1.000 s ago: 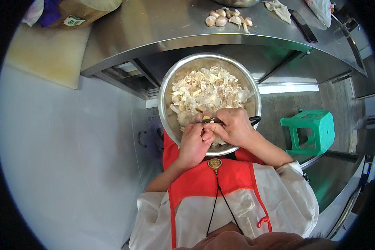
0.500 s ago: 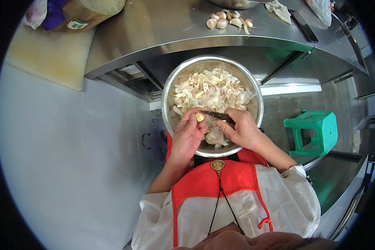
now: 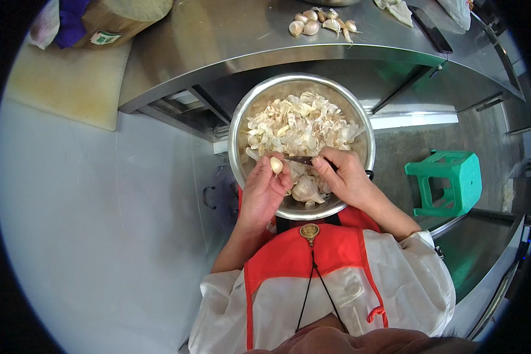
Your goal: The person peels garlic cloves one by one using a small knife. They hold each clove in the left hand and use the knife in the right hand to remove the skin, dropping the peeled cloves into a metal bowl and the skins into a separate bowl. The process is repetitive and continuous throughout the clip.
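Between the thumb and fingers of my left hand (image 3: 262,190) is a pale garlic clove (image 3: 276,165). My right hand (image 3: 346,176) is closed around the dark handle of a small knife (image 3: 301,160), whose blade points left toward the clove. Both hands are over the near part of a round steel bowl (image 3: 366,127) at my lap. Garlic skins (image 3: 304,124) heap up in the bowl's far part. Below and between my hands lies a whole garlic bulb (image 3: 307,190), close to the near rim.
A steel counter (image 3: 230,29) runs beyond the bowl, with several garlic cloves (image 3: 311,27), a white cloth (image 3: 398,12) and a dark flat object (image 3: 430,29) on it. At far left are a cutting board (image 3: 71,82) and a wooden block (image 3: 121,23). A green stool (image 3: 469,180) stands right.
The clove in my left hand has turned and shows more of its pale side. My right thumb has shifted up along the knife, and the blade has drawn slightly back from the clove.
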The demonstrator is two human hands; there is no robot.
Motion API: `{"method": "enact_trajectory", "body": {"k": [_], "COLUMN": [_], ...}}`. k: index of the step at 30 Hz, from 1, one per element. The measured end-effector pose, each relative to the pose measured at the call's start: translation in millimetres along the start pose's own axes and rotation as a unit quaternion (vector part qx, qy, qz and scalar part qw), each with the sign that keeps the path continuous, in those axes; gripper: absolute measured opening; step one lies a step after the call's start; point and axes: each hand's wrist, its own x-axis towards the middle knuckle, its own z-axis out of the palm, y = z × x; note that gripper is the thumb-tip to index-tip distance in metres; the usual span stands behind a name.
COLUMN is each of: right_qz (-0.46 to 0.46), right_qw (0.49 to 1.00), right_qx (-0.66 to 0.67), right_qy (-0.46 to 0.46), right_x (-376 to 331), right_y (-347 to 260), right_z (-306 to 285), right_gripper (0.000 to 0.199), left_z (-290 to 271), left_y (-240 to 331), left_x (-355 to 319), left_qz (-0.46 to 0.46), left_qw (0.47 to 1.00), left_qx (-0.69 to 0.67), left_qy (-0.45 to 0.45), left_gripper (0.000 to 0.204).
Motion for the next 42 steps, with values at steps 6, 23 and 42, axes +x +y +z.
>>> {"method": "enact_trajectory", "body": {"k": [6, 23, 42], "right_qz": [-0.013, -0.054, -0.094], "right_qw": [0.999, 0.985, 0.989], "right_qx": [0.032, 0.072, 0.007], "right_qy": [-0.035, -0.148, -0.116], "right_x": [-2.8, 3.9, 5.4], "right_y": [0.7, -2.0, -7.1], "right_z": [6.3, 7.1, 10.4], "right_gripper": [0.018, 0.019, 0.025], "left_z": [4.7, 12.3, 8.8], "left_y": [-4.6, -10.3, -11.6], "left_x": [-2.4, -7.1, -3.4], "left_qz": [-0.014, -0.005, -0.010], "left_qw": [0.995, 0.979, 0.971], "left_qx": [0.091, 0.201, 0.236], "left_qy": [-0.043, -0.023, 0.041], "left_gripper": [0.027, 0.018, 0.026]}}
